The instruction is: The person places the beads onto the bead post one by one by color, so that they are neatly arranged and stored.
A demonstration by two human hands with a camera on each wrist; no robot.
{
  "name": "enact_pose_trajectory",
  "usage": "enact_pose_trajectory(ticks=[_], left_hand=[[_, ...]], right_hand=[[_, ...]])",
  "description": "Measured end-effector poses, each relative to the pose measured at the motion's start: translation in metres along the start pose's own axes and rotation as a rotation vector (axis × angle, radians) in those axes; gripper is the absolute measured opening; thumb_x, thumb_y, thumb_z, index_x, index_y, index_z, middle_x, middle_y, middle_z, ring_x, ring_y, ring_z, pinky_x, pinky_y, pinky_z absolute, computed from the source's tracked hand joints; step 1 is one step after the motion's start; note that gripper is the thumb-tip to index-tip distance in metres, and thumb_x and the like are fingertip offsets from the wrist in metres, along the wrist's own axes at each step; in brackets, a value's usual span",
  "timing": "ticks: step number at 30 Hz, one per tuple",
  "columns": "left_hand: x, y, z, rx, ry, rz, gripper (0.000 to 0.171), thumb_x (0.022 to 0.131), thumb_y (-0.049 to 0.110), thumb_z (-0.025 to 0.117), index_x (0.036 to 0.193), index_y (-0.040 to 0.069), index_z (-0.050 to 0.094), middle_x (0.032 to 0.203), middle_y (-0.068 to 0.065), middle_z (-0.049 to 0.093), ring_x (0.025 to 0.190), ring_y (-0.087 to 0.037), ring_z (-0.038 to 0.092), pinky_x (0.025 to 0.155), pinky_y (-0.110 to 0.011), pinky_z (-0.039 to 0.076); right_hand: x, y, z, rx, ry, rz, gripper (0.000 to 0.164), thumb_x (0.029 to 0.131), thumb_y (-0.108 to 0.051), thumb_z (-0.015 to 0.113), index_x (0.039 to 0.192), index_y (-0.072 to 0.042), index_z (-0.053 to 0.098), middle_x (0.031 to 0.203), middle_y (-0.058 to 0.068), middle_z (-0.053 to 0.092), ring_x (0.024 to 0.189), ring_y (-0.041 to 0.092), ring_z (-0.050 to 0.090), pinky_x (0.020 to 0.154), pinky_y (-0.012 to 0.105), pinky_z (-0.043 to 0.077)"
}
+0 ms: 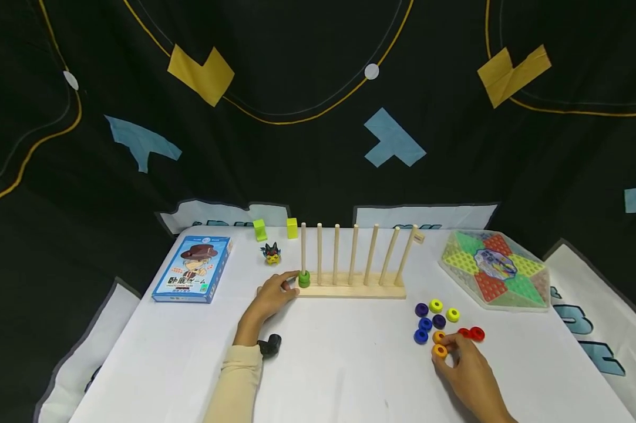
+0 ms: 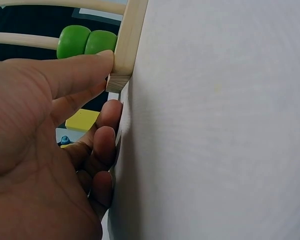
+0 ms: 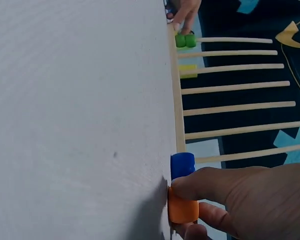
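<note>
A wooden peg rack with several upright pegs stands across the middle of the table. Two green beads are stacked on its leftmost peg. My left hand grips the left end of the rack's base, thumb at the front beside the beads. At the right, my right hand pinches an orange bead between thumb and fingers, low at the tabletop. A second orange bead lies just behind it. Close by are blue beads, purple beads, yellow beads and red beads.
A blue game box lies at the back left. Near it are two yellow-green blocks and a small figurine. A hexagonal board-game case lies at the back right. A black device sits at the left wrist.
</note>
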State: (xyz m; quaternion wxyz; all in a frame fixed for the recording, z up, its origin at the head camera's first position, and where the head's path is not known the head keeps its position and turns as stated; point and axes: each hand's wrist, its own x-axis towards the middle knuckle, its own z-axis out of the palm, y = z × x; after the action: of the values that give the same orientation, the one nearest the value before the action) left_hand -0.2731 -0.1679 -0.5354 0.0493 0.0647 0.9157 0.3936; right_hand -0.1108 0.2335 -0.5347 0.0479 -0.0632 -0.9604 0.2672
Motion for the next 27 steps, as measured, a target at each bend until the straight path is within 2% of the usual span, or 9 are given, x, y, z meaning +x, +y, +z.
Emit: enact_pose_trajectory(ticks=[4,8,13,17,21,27], left_hand=[[-0.001,-0.001,-0.001,0.006,-0.003,0.002,0.048,0.089,0.021,0.066,0.136,0.021,0.055,0.088,-0.001,0.053,0.078,-0.018,0.046,0.080,-0.042,0.028],[0.000,0.000,-0.001,0.003,-0.003,-0.003,0.048,0.089,0.022,0.066,0.136,0.022,0.055,0.087,-0.001,0.053,0.077,-0.017,0.046,0.082,-0.042,0.027],[0.001,0.001,-0.003,-0.004,0.007,0.018,0.047,0.090,0.021,0.066,0.135,0.021,0.055,0.087,-0.001,0.053,0.077,-0.017,0.046,0.080,-0.042,0.028],[0.000,0.001,-0.005,-0.015,0.018,0.011,0.047,0.089,0.021,0.067,0.135,0.021,0.056,0.086,-0.001,0.053,0.076,-0.018,0.046,0.079,-0.041,0.027],[-0.001,-0.001,-0.004,-0.013,0.021,0.009,0.047,0.089,0.022,0.067,0.134,0.022,0.056,0.086,0.000,0.053,0.077,-0.016,0.046,0.081,-0.042,0.027],[-0.003,-0.001,-0.001,0.010,0.009,0.018,0.048,0.089,0.023,0.066,0.135,0.023,0.055,0.088,0.001,0.053,0.080,-0.016,0.047,0.084,-0.043,0.029]], right_hand=[[0.001,-0.011,-0.007,0.025,-0.002,-0.001,0.033,0.080,-0.022,0.074,0.105,-0.005,0.061,0.094,0.005,0.062,0.072,0.016,0.051,0.067,0.035,0.043],[0.014,-0.037,-0.030,0.106,0.043,-0.074,0.031,0.083,-0.023,0.073,0.107,-0.009,0.061,0.097,0.005,0.061,0.064,0.013,0.049,0.056,0.028,0.041],[0.046,-0.095,-0.063,0.202,0.102,-0.228,0.031,0.085,-0.026,0.073,0.112,-0.013,0.061,0.104,0.006,0.059,0.063,0.015,0.048,0.046,0.026,0.040],[0.074,-0.151,-0.078,0.268,0.134,-0.357,0.033,0.085,-0.028,0.072,0.114,-0.015,0.062,0.106,0.003,0.060,0.065,0.016,0.048,0.046,0.026,0.039],[0.100,-0.199,-0.077,0.330,0.109,-0.439,0.034,0.085,-0.027,0.073,0.115,-0.016,0.062,0.106,-0.003,0.061,0.060,0.017,0.048,0.046,0.028,0.038],[0.131,-0.242,-0.057,0.332,0.022,-0.449,0.031,0.086,-0.022,0.072,0.114,-0.016,0.063,0.108,-0.002,0.061,0.060,0.017,0.051,0.049,0.030,0.042]])
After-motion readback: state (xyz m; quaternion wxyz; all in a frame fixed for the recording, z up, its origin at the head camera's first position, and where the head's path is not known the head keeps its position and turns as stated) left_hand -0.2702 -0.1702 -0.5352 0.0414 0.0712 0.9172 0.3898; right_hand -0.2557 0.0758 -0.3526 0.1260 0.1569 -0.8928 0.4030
